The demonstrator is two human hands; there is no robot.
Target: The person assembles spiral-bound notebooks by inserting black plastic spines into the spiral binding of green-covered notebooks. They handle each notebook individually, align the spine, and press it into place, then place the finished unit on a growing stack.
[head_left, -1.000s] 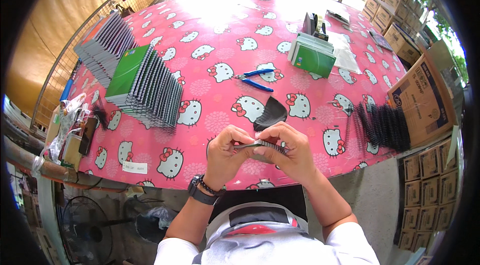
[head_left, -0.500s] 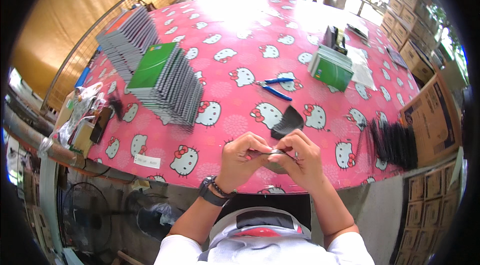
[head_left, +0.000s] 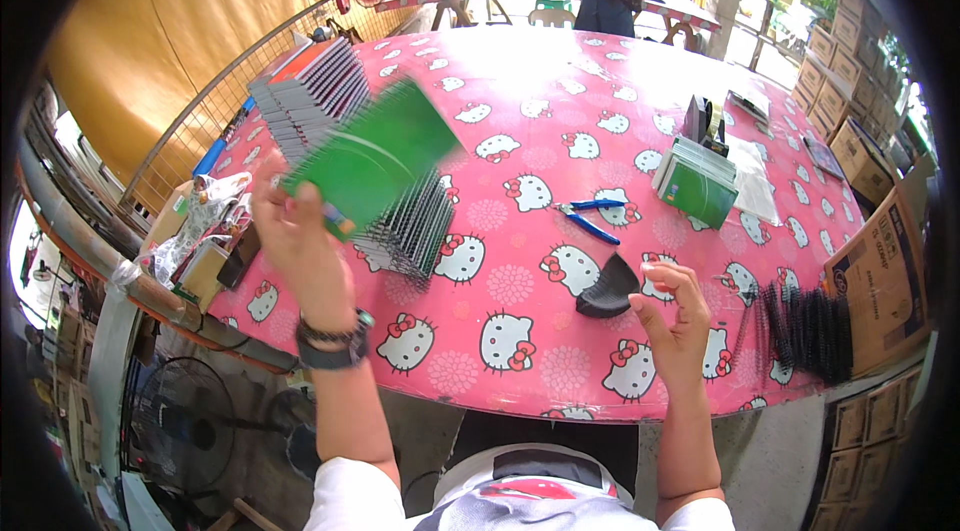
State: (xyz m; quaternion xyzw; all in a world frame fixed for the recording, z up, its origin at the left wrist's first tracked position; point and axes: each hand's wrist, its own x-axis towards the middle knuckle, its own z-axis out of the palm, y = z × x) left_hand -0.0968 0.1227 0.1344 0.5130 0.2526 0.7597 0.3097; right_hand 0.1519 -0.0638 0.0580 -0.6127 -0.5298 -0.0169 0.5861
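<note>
Left hand (head_left: 300,246): grasping blurred green notebook (head_left: 380,153) | notebook: left side, hiding top of stack (head_left: 412,231) | right hand (head_left: 682,326): loose, fingers parted; contact with black piece (head_left: 605,289) unclear

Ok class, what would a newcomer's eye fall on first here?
Probably the bright pink, cat-patterned tablecloth filling the middle. Next, the green notebook in the left hand, partly hiding the stacked notebooks at left. Then the blue-handled pliers near the centre and the black spiral coils at right.
</note>
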